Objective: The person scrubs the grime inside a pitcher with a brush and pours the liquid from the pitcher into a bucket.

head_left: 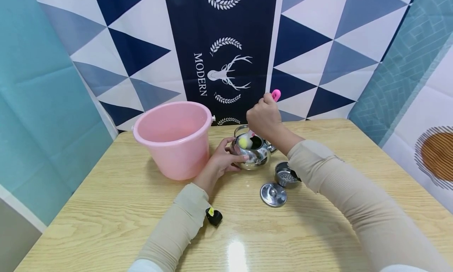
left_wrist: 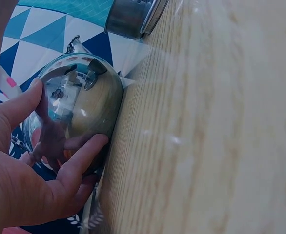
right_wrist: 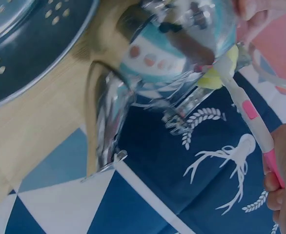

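Observation:
A shiny steel teapot [head_left: 260, 160] stands on the table, its top uncovered. My left hand [head_left: 224, 158] holds its left side, with thumb and fingers spread around the rounded body in the left wrist view. In my right hand [head_left: 263, 114] is a cleaning brush [right_wrist: 245, 109] with a white and pink handle, gripped near the pink end. Its yellow sponge head [head_left: 243, 142] is at the teapot's opening. The right wrist view shows the spout [right_wrist: 113, 112]. Close by lie the round steel lid [head_left: 273, 194] and a perforated strainer basket [head_left: 283, 171], partly hidden by the right wrist.
To the left of the teapot stands a pink bucket [head_left: 173, 140], close to my left forearm. The wooden table [head_left: 106, 209] ends at a patterned cloth backdrop [head_left: 145, 48]. A small black device [head_left: 214, 216] sits at my left wrist.

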Demonstrator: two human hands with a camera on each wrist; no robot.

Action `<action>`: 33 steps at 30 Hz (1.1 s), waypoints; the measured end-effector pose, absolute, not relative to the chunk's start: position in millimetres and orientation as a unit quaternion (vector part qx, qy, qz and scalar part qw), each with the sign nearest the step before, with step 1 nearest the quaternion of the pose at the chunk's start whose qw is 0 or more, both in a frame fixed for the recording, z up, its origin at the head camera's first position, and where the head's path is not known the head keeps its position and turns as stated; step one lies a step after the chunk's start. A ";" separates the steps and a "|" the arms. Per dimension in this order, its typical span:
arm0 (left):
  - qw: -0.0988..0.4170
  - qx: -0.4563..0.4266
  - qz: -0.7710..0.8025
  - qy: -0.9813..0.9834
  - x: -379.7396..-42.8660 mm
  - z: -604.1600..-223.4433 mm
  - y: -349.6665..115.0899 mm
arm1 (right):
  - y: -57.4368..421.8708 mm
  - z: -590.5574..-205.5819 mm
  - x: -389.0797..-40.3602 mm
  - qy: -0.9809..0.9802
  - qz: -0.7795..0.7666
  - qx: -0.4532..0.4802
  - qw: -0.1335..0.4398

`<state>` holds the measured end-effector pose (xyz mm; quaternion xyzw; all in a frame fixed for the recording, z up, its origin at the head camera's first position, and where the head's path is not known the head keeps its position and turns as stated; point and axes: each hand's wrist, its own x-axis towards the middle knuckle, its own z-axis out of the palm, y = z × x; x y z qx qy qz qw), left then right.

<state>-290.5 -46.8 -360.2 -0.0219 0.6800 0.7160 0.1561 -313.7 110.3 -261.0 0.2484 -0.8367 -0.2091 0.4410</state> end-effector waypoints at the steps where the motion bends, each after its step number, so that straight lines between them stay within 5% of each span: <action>1: 0.156 -0.021 0.717 0.679 -290.3 -360.2 -46.7 | 111.5 -261.5 -314.7 -0.834 -0.211 0.249 0.445; 7: 0.158 -0.020 0.717 0.679 -286.9 -359.5 -46.5 | 119.4 -261.2 -316.7 -0.818 -0.240 0.262 0.452; 23: 0.155 -0.022 0.712 0.685 -288.3 -359.6 -47.0 | 123.2 -239.7 -296.5 -0.837 -0.309 0.294 0.342; 33: 0.156 -0.016 0.714 0.682 -288.4 -358.5 -47.0 | 105.3 -241.6 -299.7 -0.859 -0.247 0.256 0.367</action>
